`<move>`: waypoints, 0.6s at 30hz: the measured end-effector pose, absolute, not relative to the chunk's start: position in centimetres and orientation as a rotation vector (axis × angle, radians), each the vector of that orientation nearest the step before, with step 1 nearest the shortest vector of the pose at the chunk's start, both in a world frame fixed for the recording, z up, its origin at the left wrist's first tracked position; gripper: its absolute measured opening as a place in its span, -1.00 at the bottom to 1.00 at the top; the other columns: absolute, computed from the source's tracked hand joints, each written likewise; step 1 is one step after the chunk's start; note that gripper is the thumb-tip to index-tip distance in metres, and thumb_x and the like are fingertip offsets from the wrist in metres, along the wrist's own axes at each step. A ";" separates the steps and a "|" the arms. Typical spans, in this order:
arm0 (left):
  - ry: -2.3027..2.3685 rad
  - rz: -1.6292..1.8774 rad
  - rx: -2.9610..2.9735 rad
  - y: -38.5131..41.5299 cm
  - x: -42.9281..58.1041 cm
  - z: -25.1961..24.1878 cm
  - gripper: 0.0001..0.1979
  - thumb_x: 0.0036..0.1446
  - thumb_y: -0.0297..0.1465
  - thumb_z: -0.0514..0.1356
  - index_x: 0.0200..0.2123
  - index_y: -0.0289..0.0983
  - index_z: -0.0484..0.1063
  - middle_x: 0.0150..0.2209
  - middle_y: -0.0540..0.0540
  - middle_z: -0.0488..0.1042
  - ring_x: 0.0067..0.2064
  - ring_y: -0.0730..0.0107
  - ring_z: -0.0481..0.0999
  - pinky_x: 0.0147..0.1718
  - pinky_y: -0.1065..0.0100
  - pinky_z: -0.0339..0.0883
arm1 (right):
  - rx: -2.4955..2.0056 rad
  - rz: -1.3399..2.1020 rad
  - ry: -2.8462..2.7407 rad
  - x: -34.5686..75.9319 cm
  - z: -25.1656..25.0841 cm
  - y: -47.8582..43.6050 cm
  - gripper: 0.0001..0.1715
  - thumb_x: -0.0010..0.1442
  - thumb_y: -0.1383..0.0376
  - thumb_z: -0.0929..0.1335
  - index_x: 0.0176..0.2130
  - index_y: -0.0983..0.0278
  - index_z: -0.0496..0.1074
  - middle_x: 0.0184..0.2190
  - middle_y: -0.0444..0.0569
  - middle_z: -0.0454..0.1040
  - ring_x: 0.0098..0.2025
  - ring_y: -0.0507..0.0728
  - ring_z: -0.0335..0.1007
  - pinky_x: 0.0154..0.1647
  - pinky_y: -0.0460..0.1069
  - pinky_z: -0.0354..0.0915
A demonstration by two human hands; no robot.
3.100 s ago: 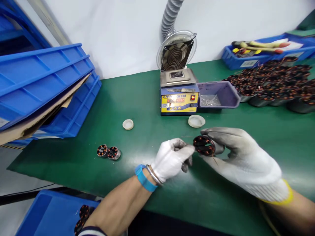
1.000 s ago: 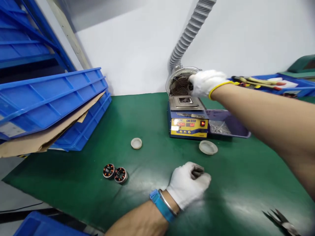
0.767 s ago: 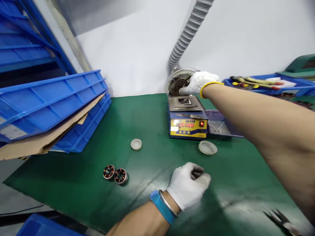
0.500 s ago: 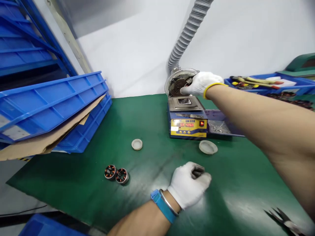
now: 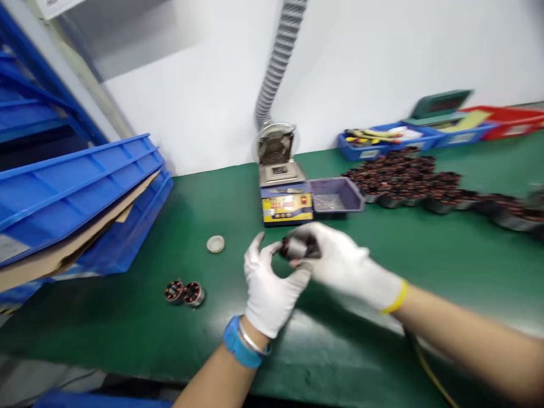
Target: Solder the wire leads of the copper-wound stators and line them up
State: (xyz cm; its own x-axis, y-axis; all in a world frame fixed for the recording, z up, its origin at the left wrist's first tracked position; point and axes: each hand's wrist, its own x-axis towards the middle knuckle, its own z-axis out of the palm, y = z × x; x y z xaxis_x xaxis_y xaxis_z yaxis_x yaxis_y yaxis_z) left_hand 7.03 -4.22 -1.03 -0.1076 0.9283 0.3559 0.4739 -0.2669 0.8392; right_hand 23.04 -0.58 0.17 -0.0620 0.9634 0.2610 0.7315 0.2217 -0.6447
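Observation:
A small motor stator (image 5: 296, 247), a dark metal ring with copper windings, is held just above the green mat (image 5: 382, 272) in front of me. My right hand (image 5: 346, 265), in a white glove with a yellow cuff, grips it from the right. My left hand (image 5: 268, 283), in a white glove above a blue wristband, closes on it from the left, thumb underneath and index finger raised. The picture is blurred around the part.
A blue and yellow solder pot (image 5: 285, 199) with a fan (image 5: 275, 145) and grey hose (image 5: 278, 54) stands behind, a purple tray (image 5: 338, 197) beside it. Two stators (image 5: 185, 292) and a white cap (image 5: 215, 244) lie left. Several stators (image 5: 403, 178) are piled right. Blue crates (image 5: 76, 187) lean at left.
My right hand has come back from the fan at the solder pot to the mat's front and meets my left hand around a stator. The view has swung right.

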 end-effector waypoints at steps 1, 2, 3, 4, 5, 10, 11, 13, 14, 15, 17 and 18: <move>1.584 1.267 1.803 -4.5 7.0 -1.0 -0.71 -0.01 -0.29 0.43 -0.21 -0.26 0.56 0.23 -0.33 0.42 0.28 -0.18 0.38 0.31 -0.16 0.20 | -1.527 0.504 -1.878 22.2 -0.9 -2.3 -0.61 0.05 0.23 0.45 -0.07 0.16 0.50 -0.17 -0.06 0.61 -0.18 0.12 0.60 -0.14 0.01 0.55; 1.623 1.196 1.887 -4.8 6.9 -1.1 -0.83 0.06 -0.31 0.38 -0.30 -0.26 0.56 0.21 -0.32 0.45 0.29 -0.18 0.37 0.30 -0.18 0.21 | -1.512 0.544 -1.881 21.6 -1.9 -3.6 -0.60 0.10 0.24 0.40 -0.03 0.16 0.48 -0.13 -0.05 0.60 -0.15 0.11 0.59 -0.10 0.01 0.54; 1.651 1.132 1.976 -5.1 6.7 -1.3 -0.89 0.11 -0.33 0.33 -0.37 -0.25 0.55 0.20 -0.30 0.47 0.31 -0.18 0.34 0.29 -0.19 0.22 | -1.513 0.573 -1.886 21.2 -2.6 -4.6 -0.57 0.11 0.25 0.39 0.01 0.16 0.47 -0.11 -0.05 0.59 -0.12 0.10 0.59 -0.09 0.00 0.54; 1.671 1.067 2.071 -5.5 6.4 -1.6 -0.87 0.15 -0.34 0.29 -0.42 -0.24 0.55 0.21 -0.27 0.48 0.33 -0.18 0.31 0.28 -0.18 0.24 | -1.507 0.596 -1.898 21.4 -3.2 -5.2 -0.53 0.08 0.24 0.41 0.03 0.15 0.46 -0.09 -0.05 0.59 -0.10 0.10 0.58 -0.09 0.00 0.53; 1.691 1.007 2.169 -5.8 6.0 -1.9 -0.83 0.18 -0.34 0.26 -0.44 -0.23 0.56 0.22 -0.25 0.47 0.35 -0.18 0.28 0.26 -0.17 0.26 | -1.499 0.603 -1.918 22.0 -3.5 -5.4 -0.45 0.04 0.22 0.45 0.06 0.15 0.46 -0.05 -0.06 0.58 -0.07 0.11 0.58 -0.07 -0.01 0.52; 2.081 0.641 2.569 -7.2 0.2 -3.4 -0.81 0.15 -0.27 0.26 -0.44 -0.15 0.65 0.25 -0.18 0.46 0.35 -0.33 0.23 0.25 -0.31 0.18 | -1.751 0.109 -1.800 33.6 -2.5 -3.4 -0.13 -0.06 0.11 0.54 0.21 0.25 0.41 0.16 0.11 0.46 0.20 0.25 0.43 0.25 0.09 0.35; 2.201 0.513 2.595 -7.2 -1.3 -3.5 -0.80 0.16 -0.27 0.25 -0.43 -0.14 0.65 0.24 -0.17 0.47 0.35 -0.35 0.23 0.25 -0.34 0.15 | -1.841 0.039 -1.684 37.0 -2.1 -2.7 -0.20 0.03 0.12 0.50 0.21 0.34 0.40 0.18 0.26 0.42 0.23 0.33 0.39 0.26 0.18 0.31; 2.357 0.268 2.632 -7.1 -3.9 -3.3 -0.78 0.17 -0.29 0.22 -0.43 -0.15 0.66 0.22 -0.20 0.50 0.34 -0.38 0.24 0.23 -0.38 0.12 | -1.993 -0.066 -1.471 43.4 -1.5 -1.5 -0.31 0.14 0.11 0.43 0.15 0.43 0.40 0.15 0.46 0.37 0.25 0.43 0.33 0.24 0.30 0.24; 2.407 0.172 2.641 -7.0 -4.8 -3.0 -0.77 0.18 -0.30 0.21 -0.41 -0.15 0.67 0.21 -0.21 0.50 0.33 -0.38 0.25 0.23 -0.40 0.10 | -2.037 -0.099 -1.400 46.2 -1.4 -1.0 -0.35 0.13 0.11 0.43 0.11 0.43 0.41 0.13 0.49 0.38 0.27 0.48 0.30 0.24 0.36 0.19; 2.439 0.099 2.650 -7.0 -5.5 -2.5 -0.77 0.18 -0.30 0.21 -0.40 -0.15 0.67 0.21 -0.22 0.50 0.33 -0.38 0.25 0.22 -0.41 0.10 | -2.062 -0.105 -1.368 48.6 -1.6 -0.6 -0.43 0.11 0.12 0.45 0.02 0.40 0.44 0.09 0.48 0.41 0.26 0.51 0.29 0.24 0.40 0.15; 2.471 0.032 2.662 -7.0 -5.8 -1.4 -0.80 0.14 -0.30 0.23 -0.33 -0.18 0.67 0.23 -0.27 0.47 0.32 -0.37 0.27 0.23 -0.40 0.10 | -2.024 -0.158 -1.315 52.1 -2.4 0.2 -0.73 0.14 0.17 0.41 -0.23 0.33 0.43 -0.07 0.40 0.50 0.23 0.52 0.32 0.27 0.50 0.03; 2.467 0.057 2.664 -7.2 -5.4 -0.9 -0.79 0.09 -0.29 0.26 -0.28 -0.21 0.67 0.24 -0.31 0.46 0.32 -0.38 0.28 0.23 -0.37 0.12 | -1.981 -0.173 -1.306 53.2 -2.9 0.5 -0.79 0.17 0.19 0.38 -0.34 0.30 0.38 -0.16 0.35 0.52 0.20 0.50 0.35 0.28 0.53 -0.03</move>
